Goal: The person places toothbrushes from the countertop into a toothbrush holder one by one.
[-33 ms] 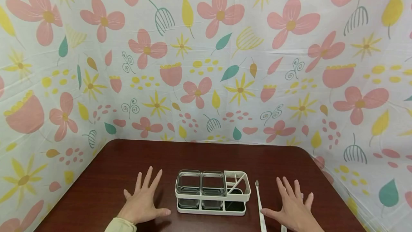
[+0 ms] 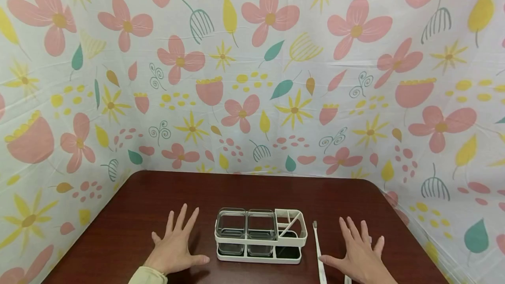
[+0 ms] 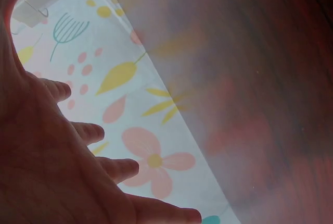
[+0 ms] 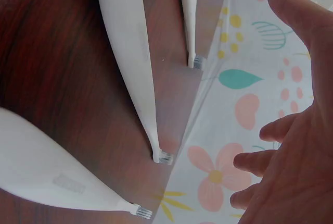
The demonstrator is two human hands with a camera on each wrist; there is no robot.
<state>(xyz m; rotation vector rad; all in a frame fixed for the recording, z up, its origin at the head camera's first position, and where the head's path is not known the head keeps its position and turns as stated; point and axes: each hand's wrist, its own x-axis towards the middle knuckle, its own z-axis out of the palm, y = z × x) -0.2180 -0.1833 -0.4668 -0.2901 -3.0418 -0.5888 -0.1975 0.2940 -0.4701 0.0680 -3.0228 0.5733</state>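
At the left, my left grip (image 2: 172, 246) is released, fingers spread over the worktop (image 2: 177, 189), thumb pointing towards the white rack (image 2: 260, 241) but short of it; the rack stands upright between my hands, and I judge it light and stiff, best steadied by its two short ends; in it sit the left clear cup (image 2: 230, 232) and, next along, the right clear cup (image 2: 261, 233), glass or plastic I cannot tell, so I take both as slick and perhaps breakable, to be held round the walls rather than by the rim; the divided section (image 2: 303, 230) ends the rack, its thin partitions looking a poor place to pull; just beside it lies a white toothbrush (image 2: 318, 249), bristles away from me, probably feather-light, rigid and a little slippery, best pinched on the broad handle, clear of the narrow neck; further right, a second toothbrush (image 2: 347, 280) and a third toothbrush (image 4: 57, 172) lie partly or wholly hidden from the head view by my right grip (image 2: 360, 251), which is likewise released, fingers spread, grasping nothing.
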